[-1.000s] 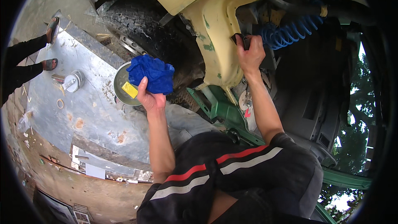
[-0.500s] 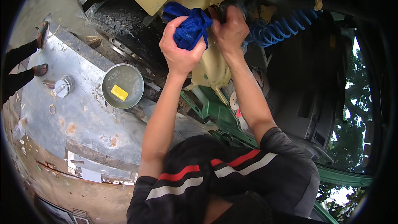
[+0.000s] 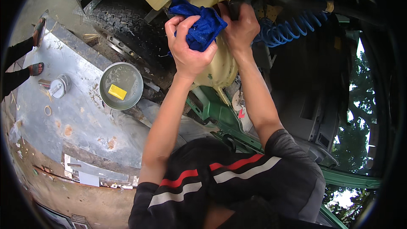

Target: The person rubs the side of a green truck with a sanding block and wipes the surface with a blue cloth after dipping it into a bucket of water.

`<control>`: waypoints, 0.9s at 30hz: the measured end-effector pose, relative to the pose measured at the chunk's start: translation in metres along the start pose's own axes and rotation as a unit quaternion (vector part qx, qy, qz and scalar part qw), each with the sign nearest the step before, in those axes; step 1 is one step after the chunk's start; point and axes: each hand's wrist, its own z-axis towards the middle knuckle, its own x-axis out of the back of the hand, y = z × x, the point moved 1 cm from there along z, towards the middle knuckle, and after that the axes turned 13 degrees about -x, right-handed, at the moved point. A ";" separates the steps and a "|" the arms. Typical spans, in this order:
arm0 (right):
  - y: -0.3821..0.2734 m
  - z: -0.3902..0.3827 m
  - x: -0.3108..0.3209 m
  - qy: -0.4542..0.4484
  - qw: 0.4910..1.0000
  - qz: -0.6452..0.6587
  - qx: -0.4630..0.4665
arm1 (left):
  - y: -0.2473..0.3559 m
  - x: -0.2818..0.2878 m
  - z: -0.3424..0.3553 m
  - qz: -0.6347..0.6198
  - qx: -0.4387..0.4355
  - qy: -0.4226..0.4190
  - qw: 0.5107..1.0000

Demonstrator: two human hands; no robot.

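Observation:
A bunched blue cloth (image 3: 202, 29) fills my left hand (image 3: 189, 53), its fingers curled around it. The cloth sits against the beige-yellow painted vehicle body (image 3: 218, 65). Close by on the right, my right hand (image 3: 242, 29) is closed beside the cloth's edge, at a dark part under the yellow panel. What its fingers grip is hidden in shadow. A coiled blue hose (image 3: 292, 32) runs to the right of that hand.
A round metal basin (image 3: 121, 70) with water and a yellow sponge (image 3: 117, 92) stands at the left. Farther left are a can (image 3: 60, 86), a tape roll (image 3: 48, 110) and another person's sandalled feet (image 3: 37, 68). A tyre (image 3: 127, 27) lies ahead; a green frame (image 3: 212, 106) is below my hands.
My left hand has shifted slightly right with the blue cloth, which now reaches closer to my right hand. My right hand stays in nearly the same place, still closed.

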 end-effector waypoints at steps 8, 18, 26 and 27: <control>0.004 0.002 -0.005 -0.013 1.000 0.008 -0.011 | -0.006 -0.004 -0.002 0.010 -0.014 0.000 1.000; 0.008 -0.004 -0.001 -0.015 0.998 0.056 -0.021 | -0.008 -0.010 -0.006 0.039 -0.043 0.030 0.998; 0.011 -0.009 0.009 -0.030 0.997 0.062 -0.045 | -0.010 -0.013 -0.009 0.030 -0.046 0.041 0.998; 0.022 -0.021 0.011 -0.010 0.994 0.094 -0.049 | -0.014 -0.013 -0.009 0.029 -0.055 0.043 0.997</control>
